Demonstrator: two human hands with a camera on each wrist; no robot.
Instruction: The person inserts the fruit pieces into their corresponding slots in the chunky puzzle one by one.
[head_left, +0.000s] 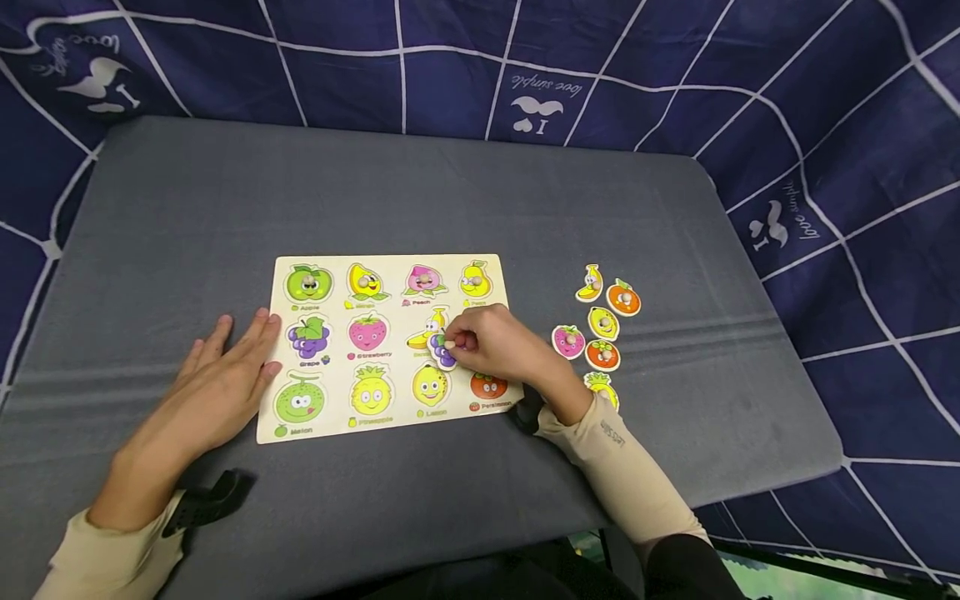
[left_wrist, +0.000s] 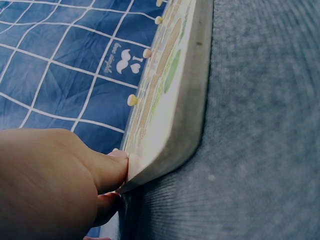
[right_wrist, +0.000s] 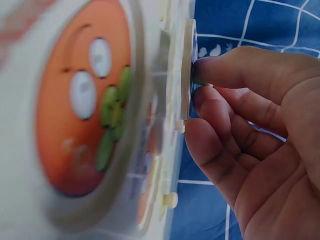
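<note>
My right hand (head_left: 491,340) pinches a purple grape puzzle piece (head_left: 442,353) by its knob. It holds the piece over the board, partly covering the printed banana (head_left: 429,333). Seen edge-on in the right wrist view, the grape piece (right_wrist: 188,75) stands just off the board's surface. On the wooden fruit puzzle board (head_left: 337,304), the top row carries knobbed apple, mango, peach and pear pieces. A printed grape (head_left: 308,337) shows at the left of the middle row. My left hand (head_left: 225,387) rests beside the board, fingers extended, with thumb and fingertip touching its left edge.
Right of the board lie loose knobbed pieces: a banana (head_left: 590,283), an orange (head_left: 623,297), a lemon (head_left: 603,323), a strawberry (head_left: 568,342), a persimmon (head_left: 602,356) and a pineapple (head_left: 602,388). A grey cloth (head_left: 420,192) covers the table; blue checked curtains (head_left: 450,83) surround it.
</note>
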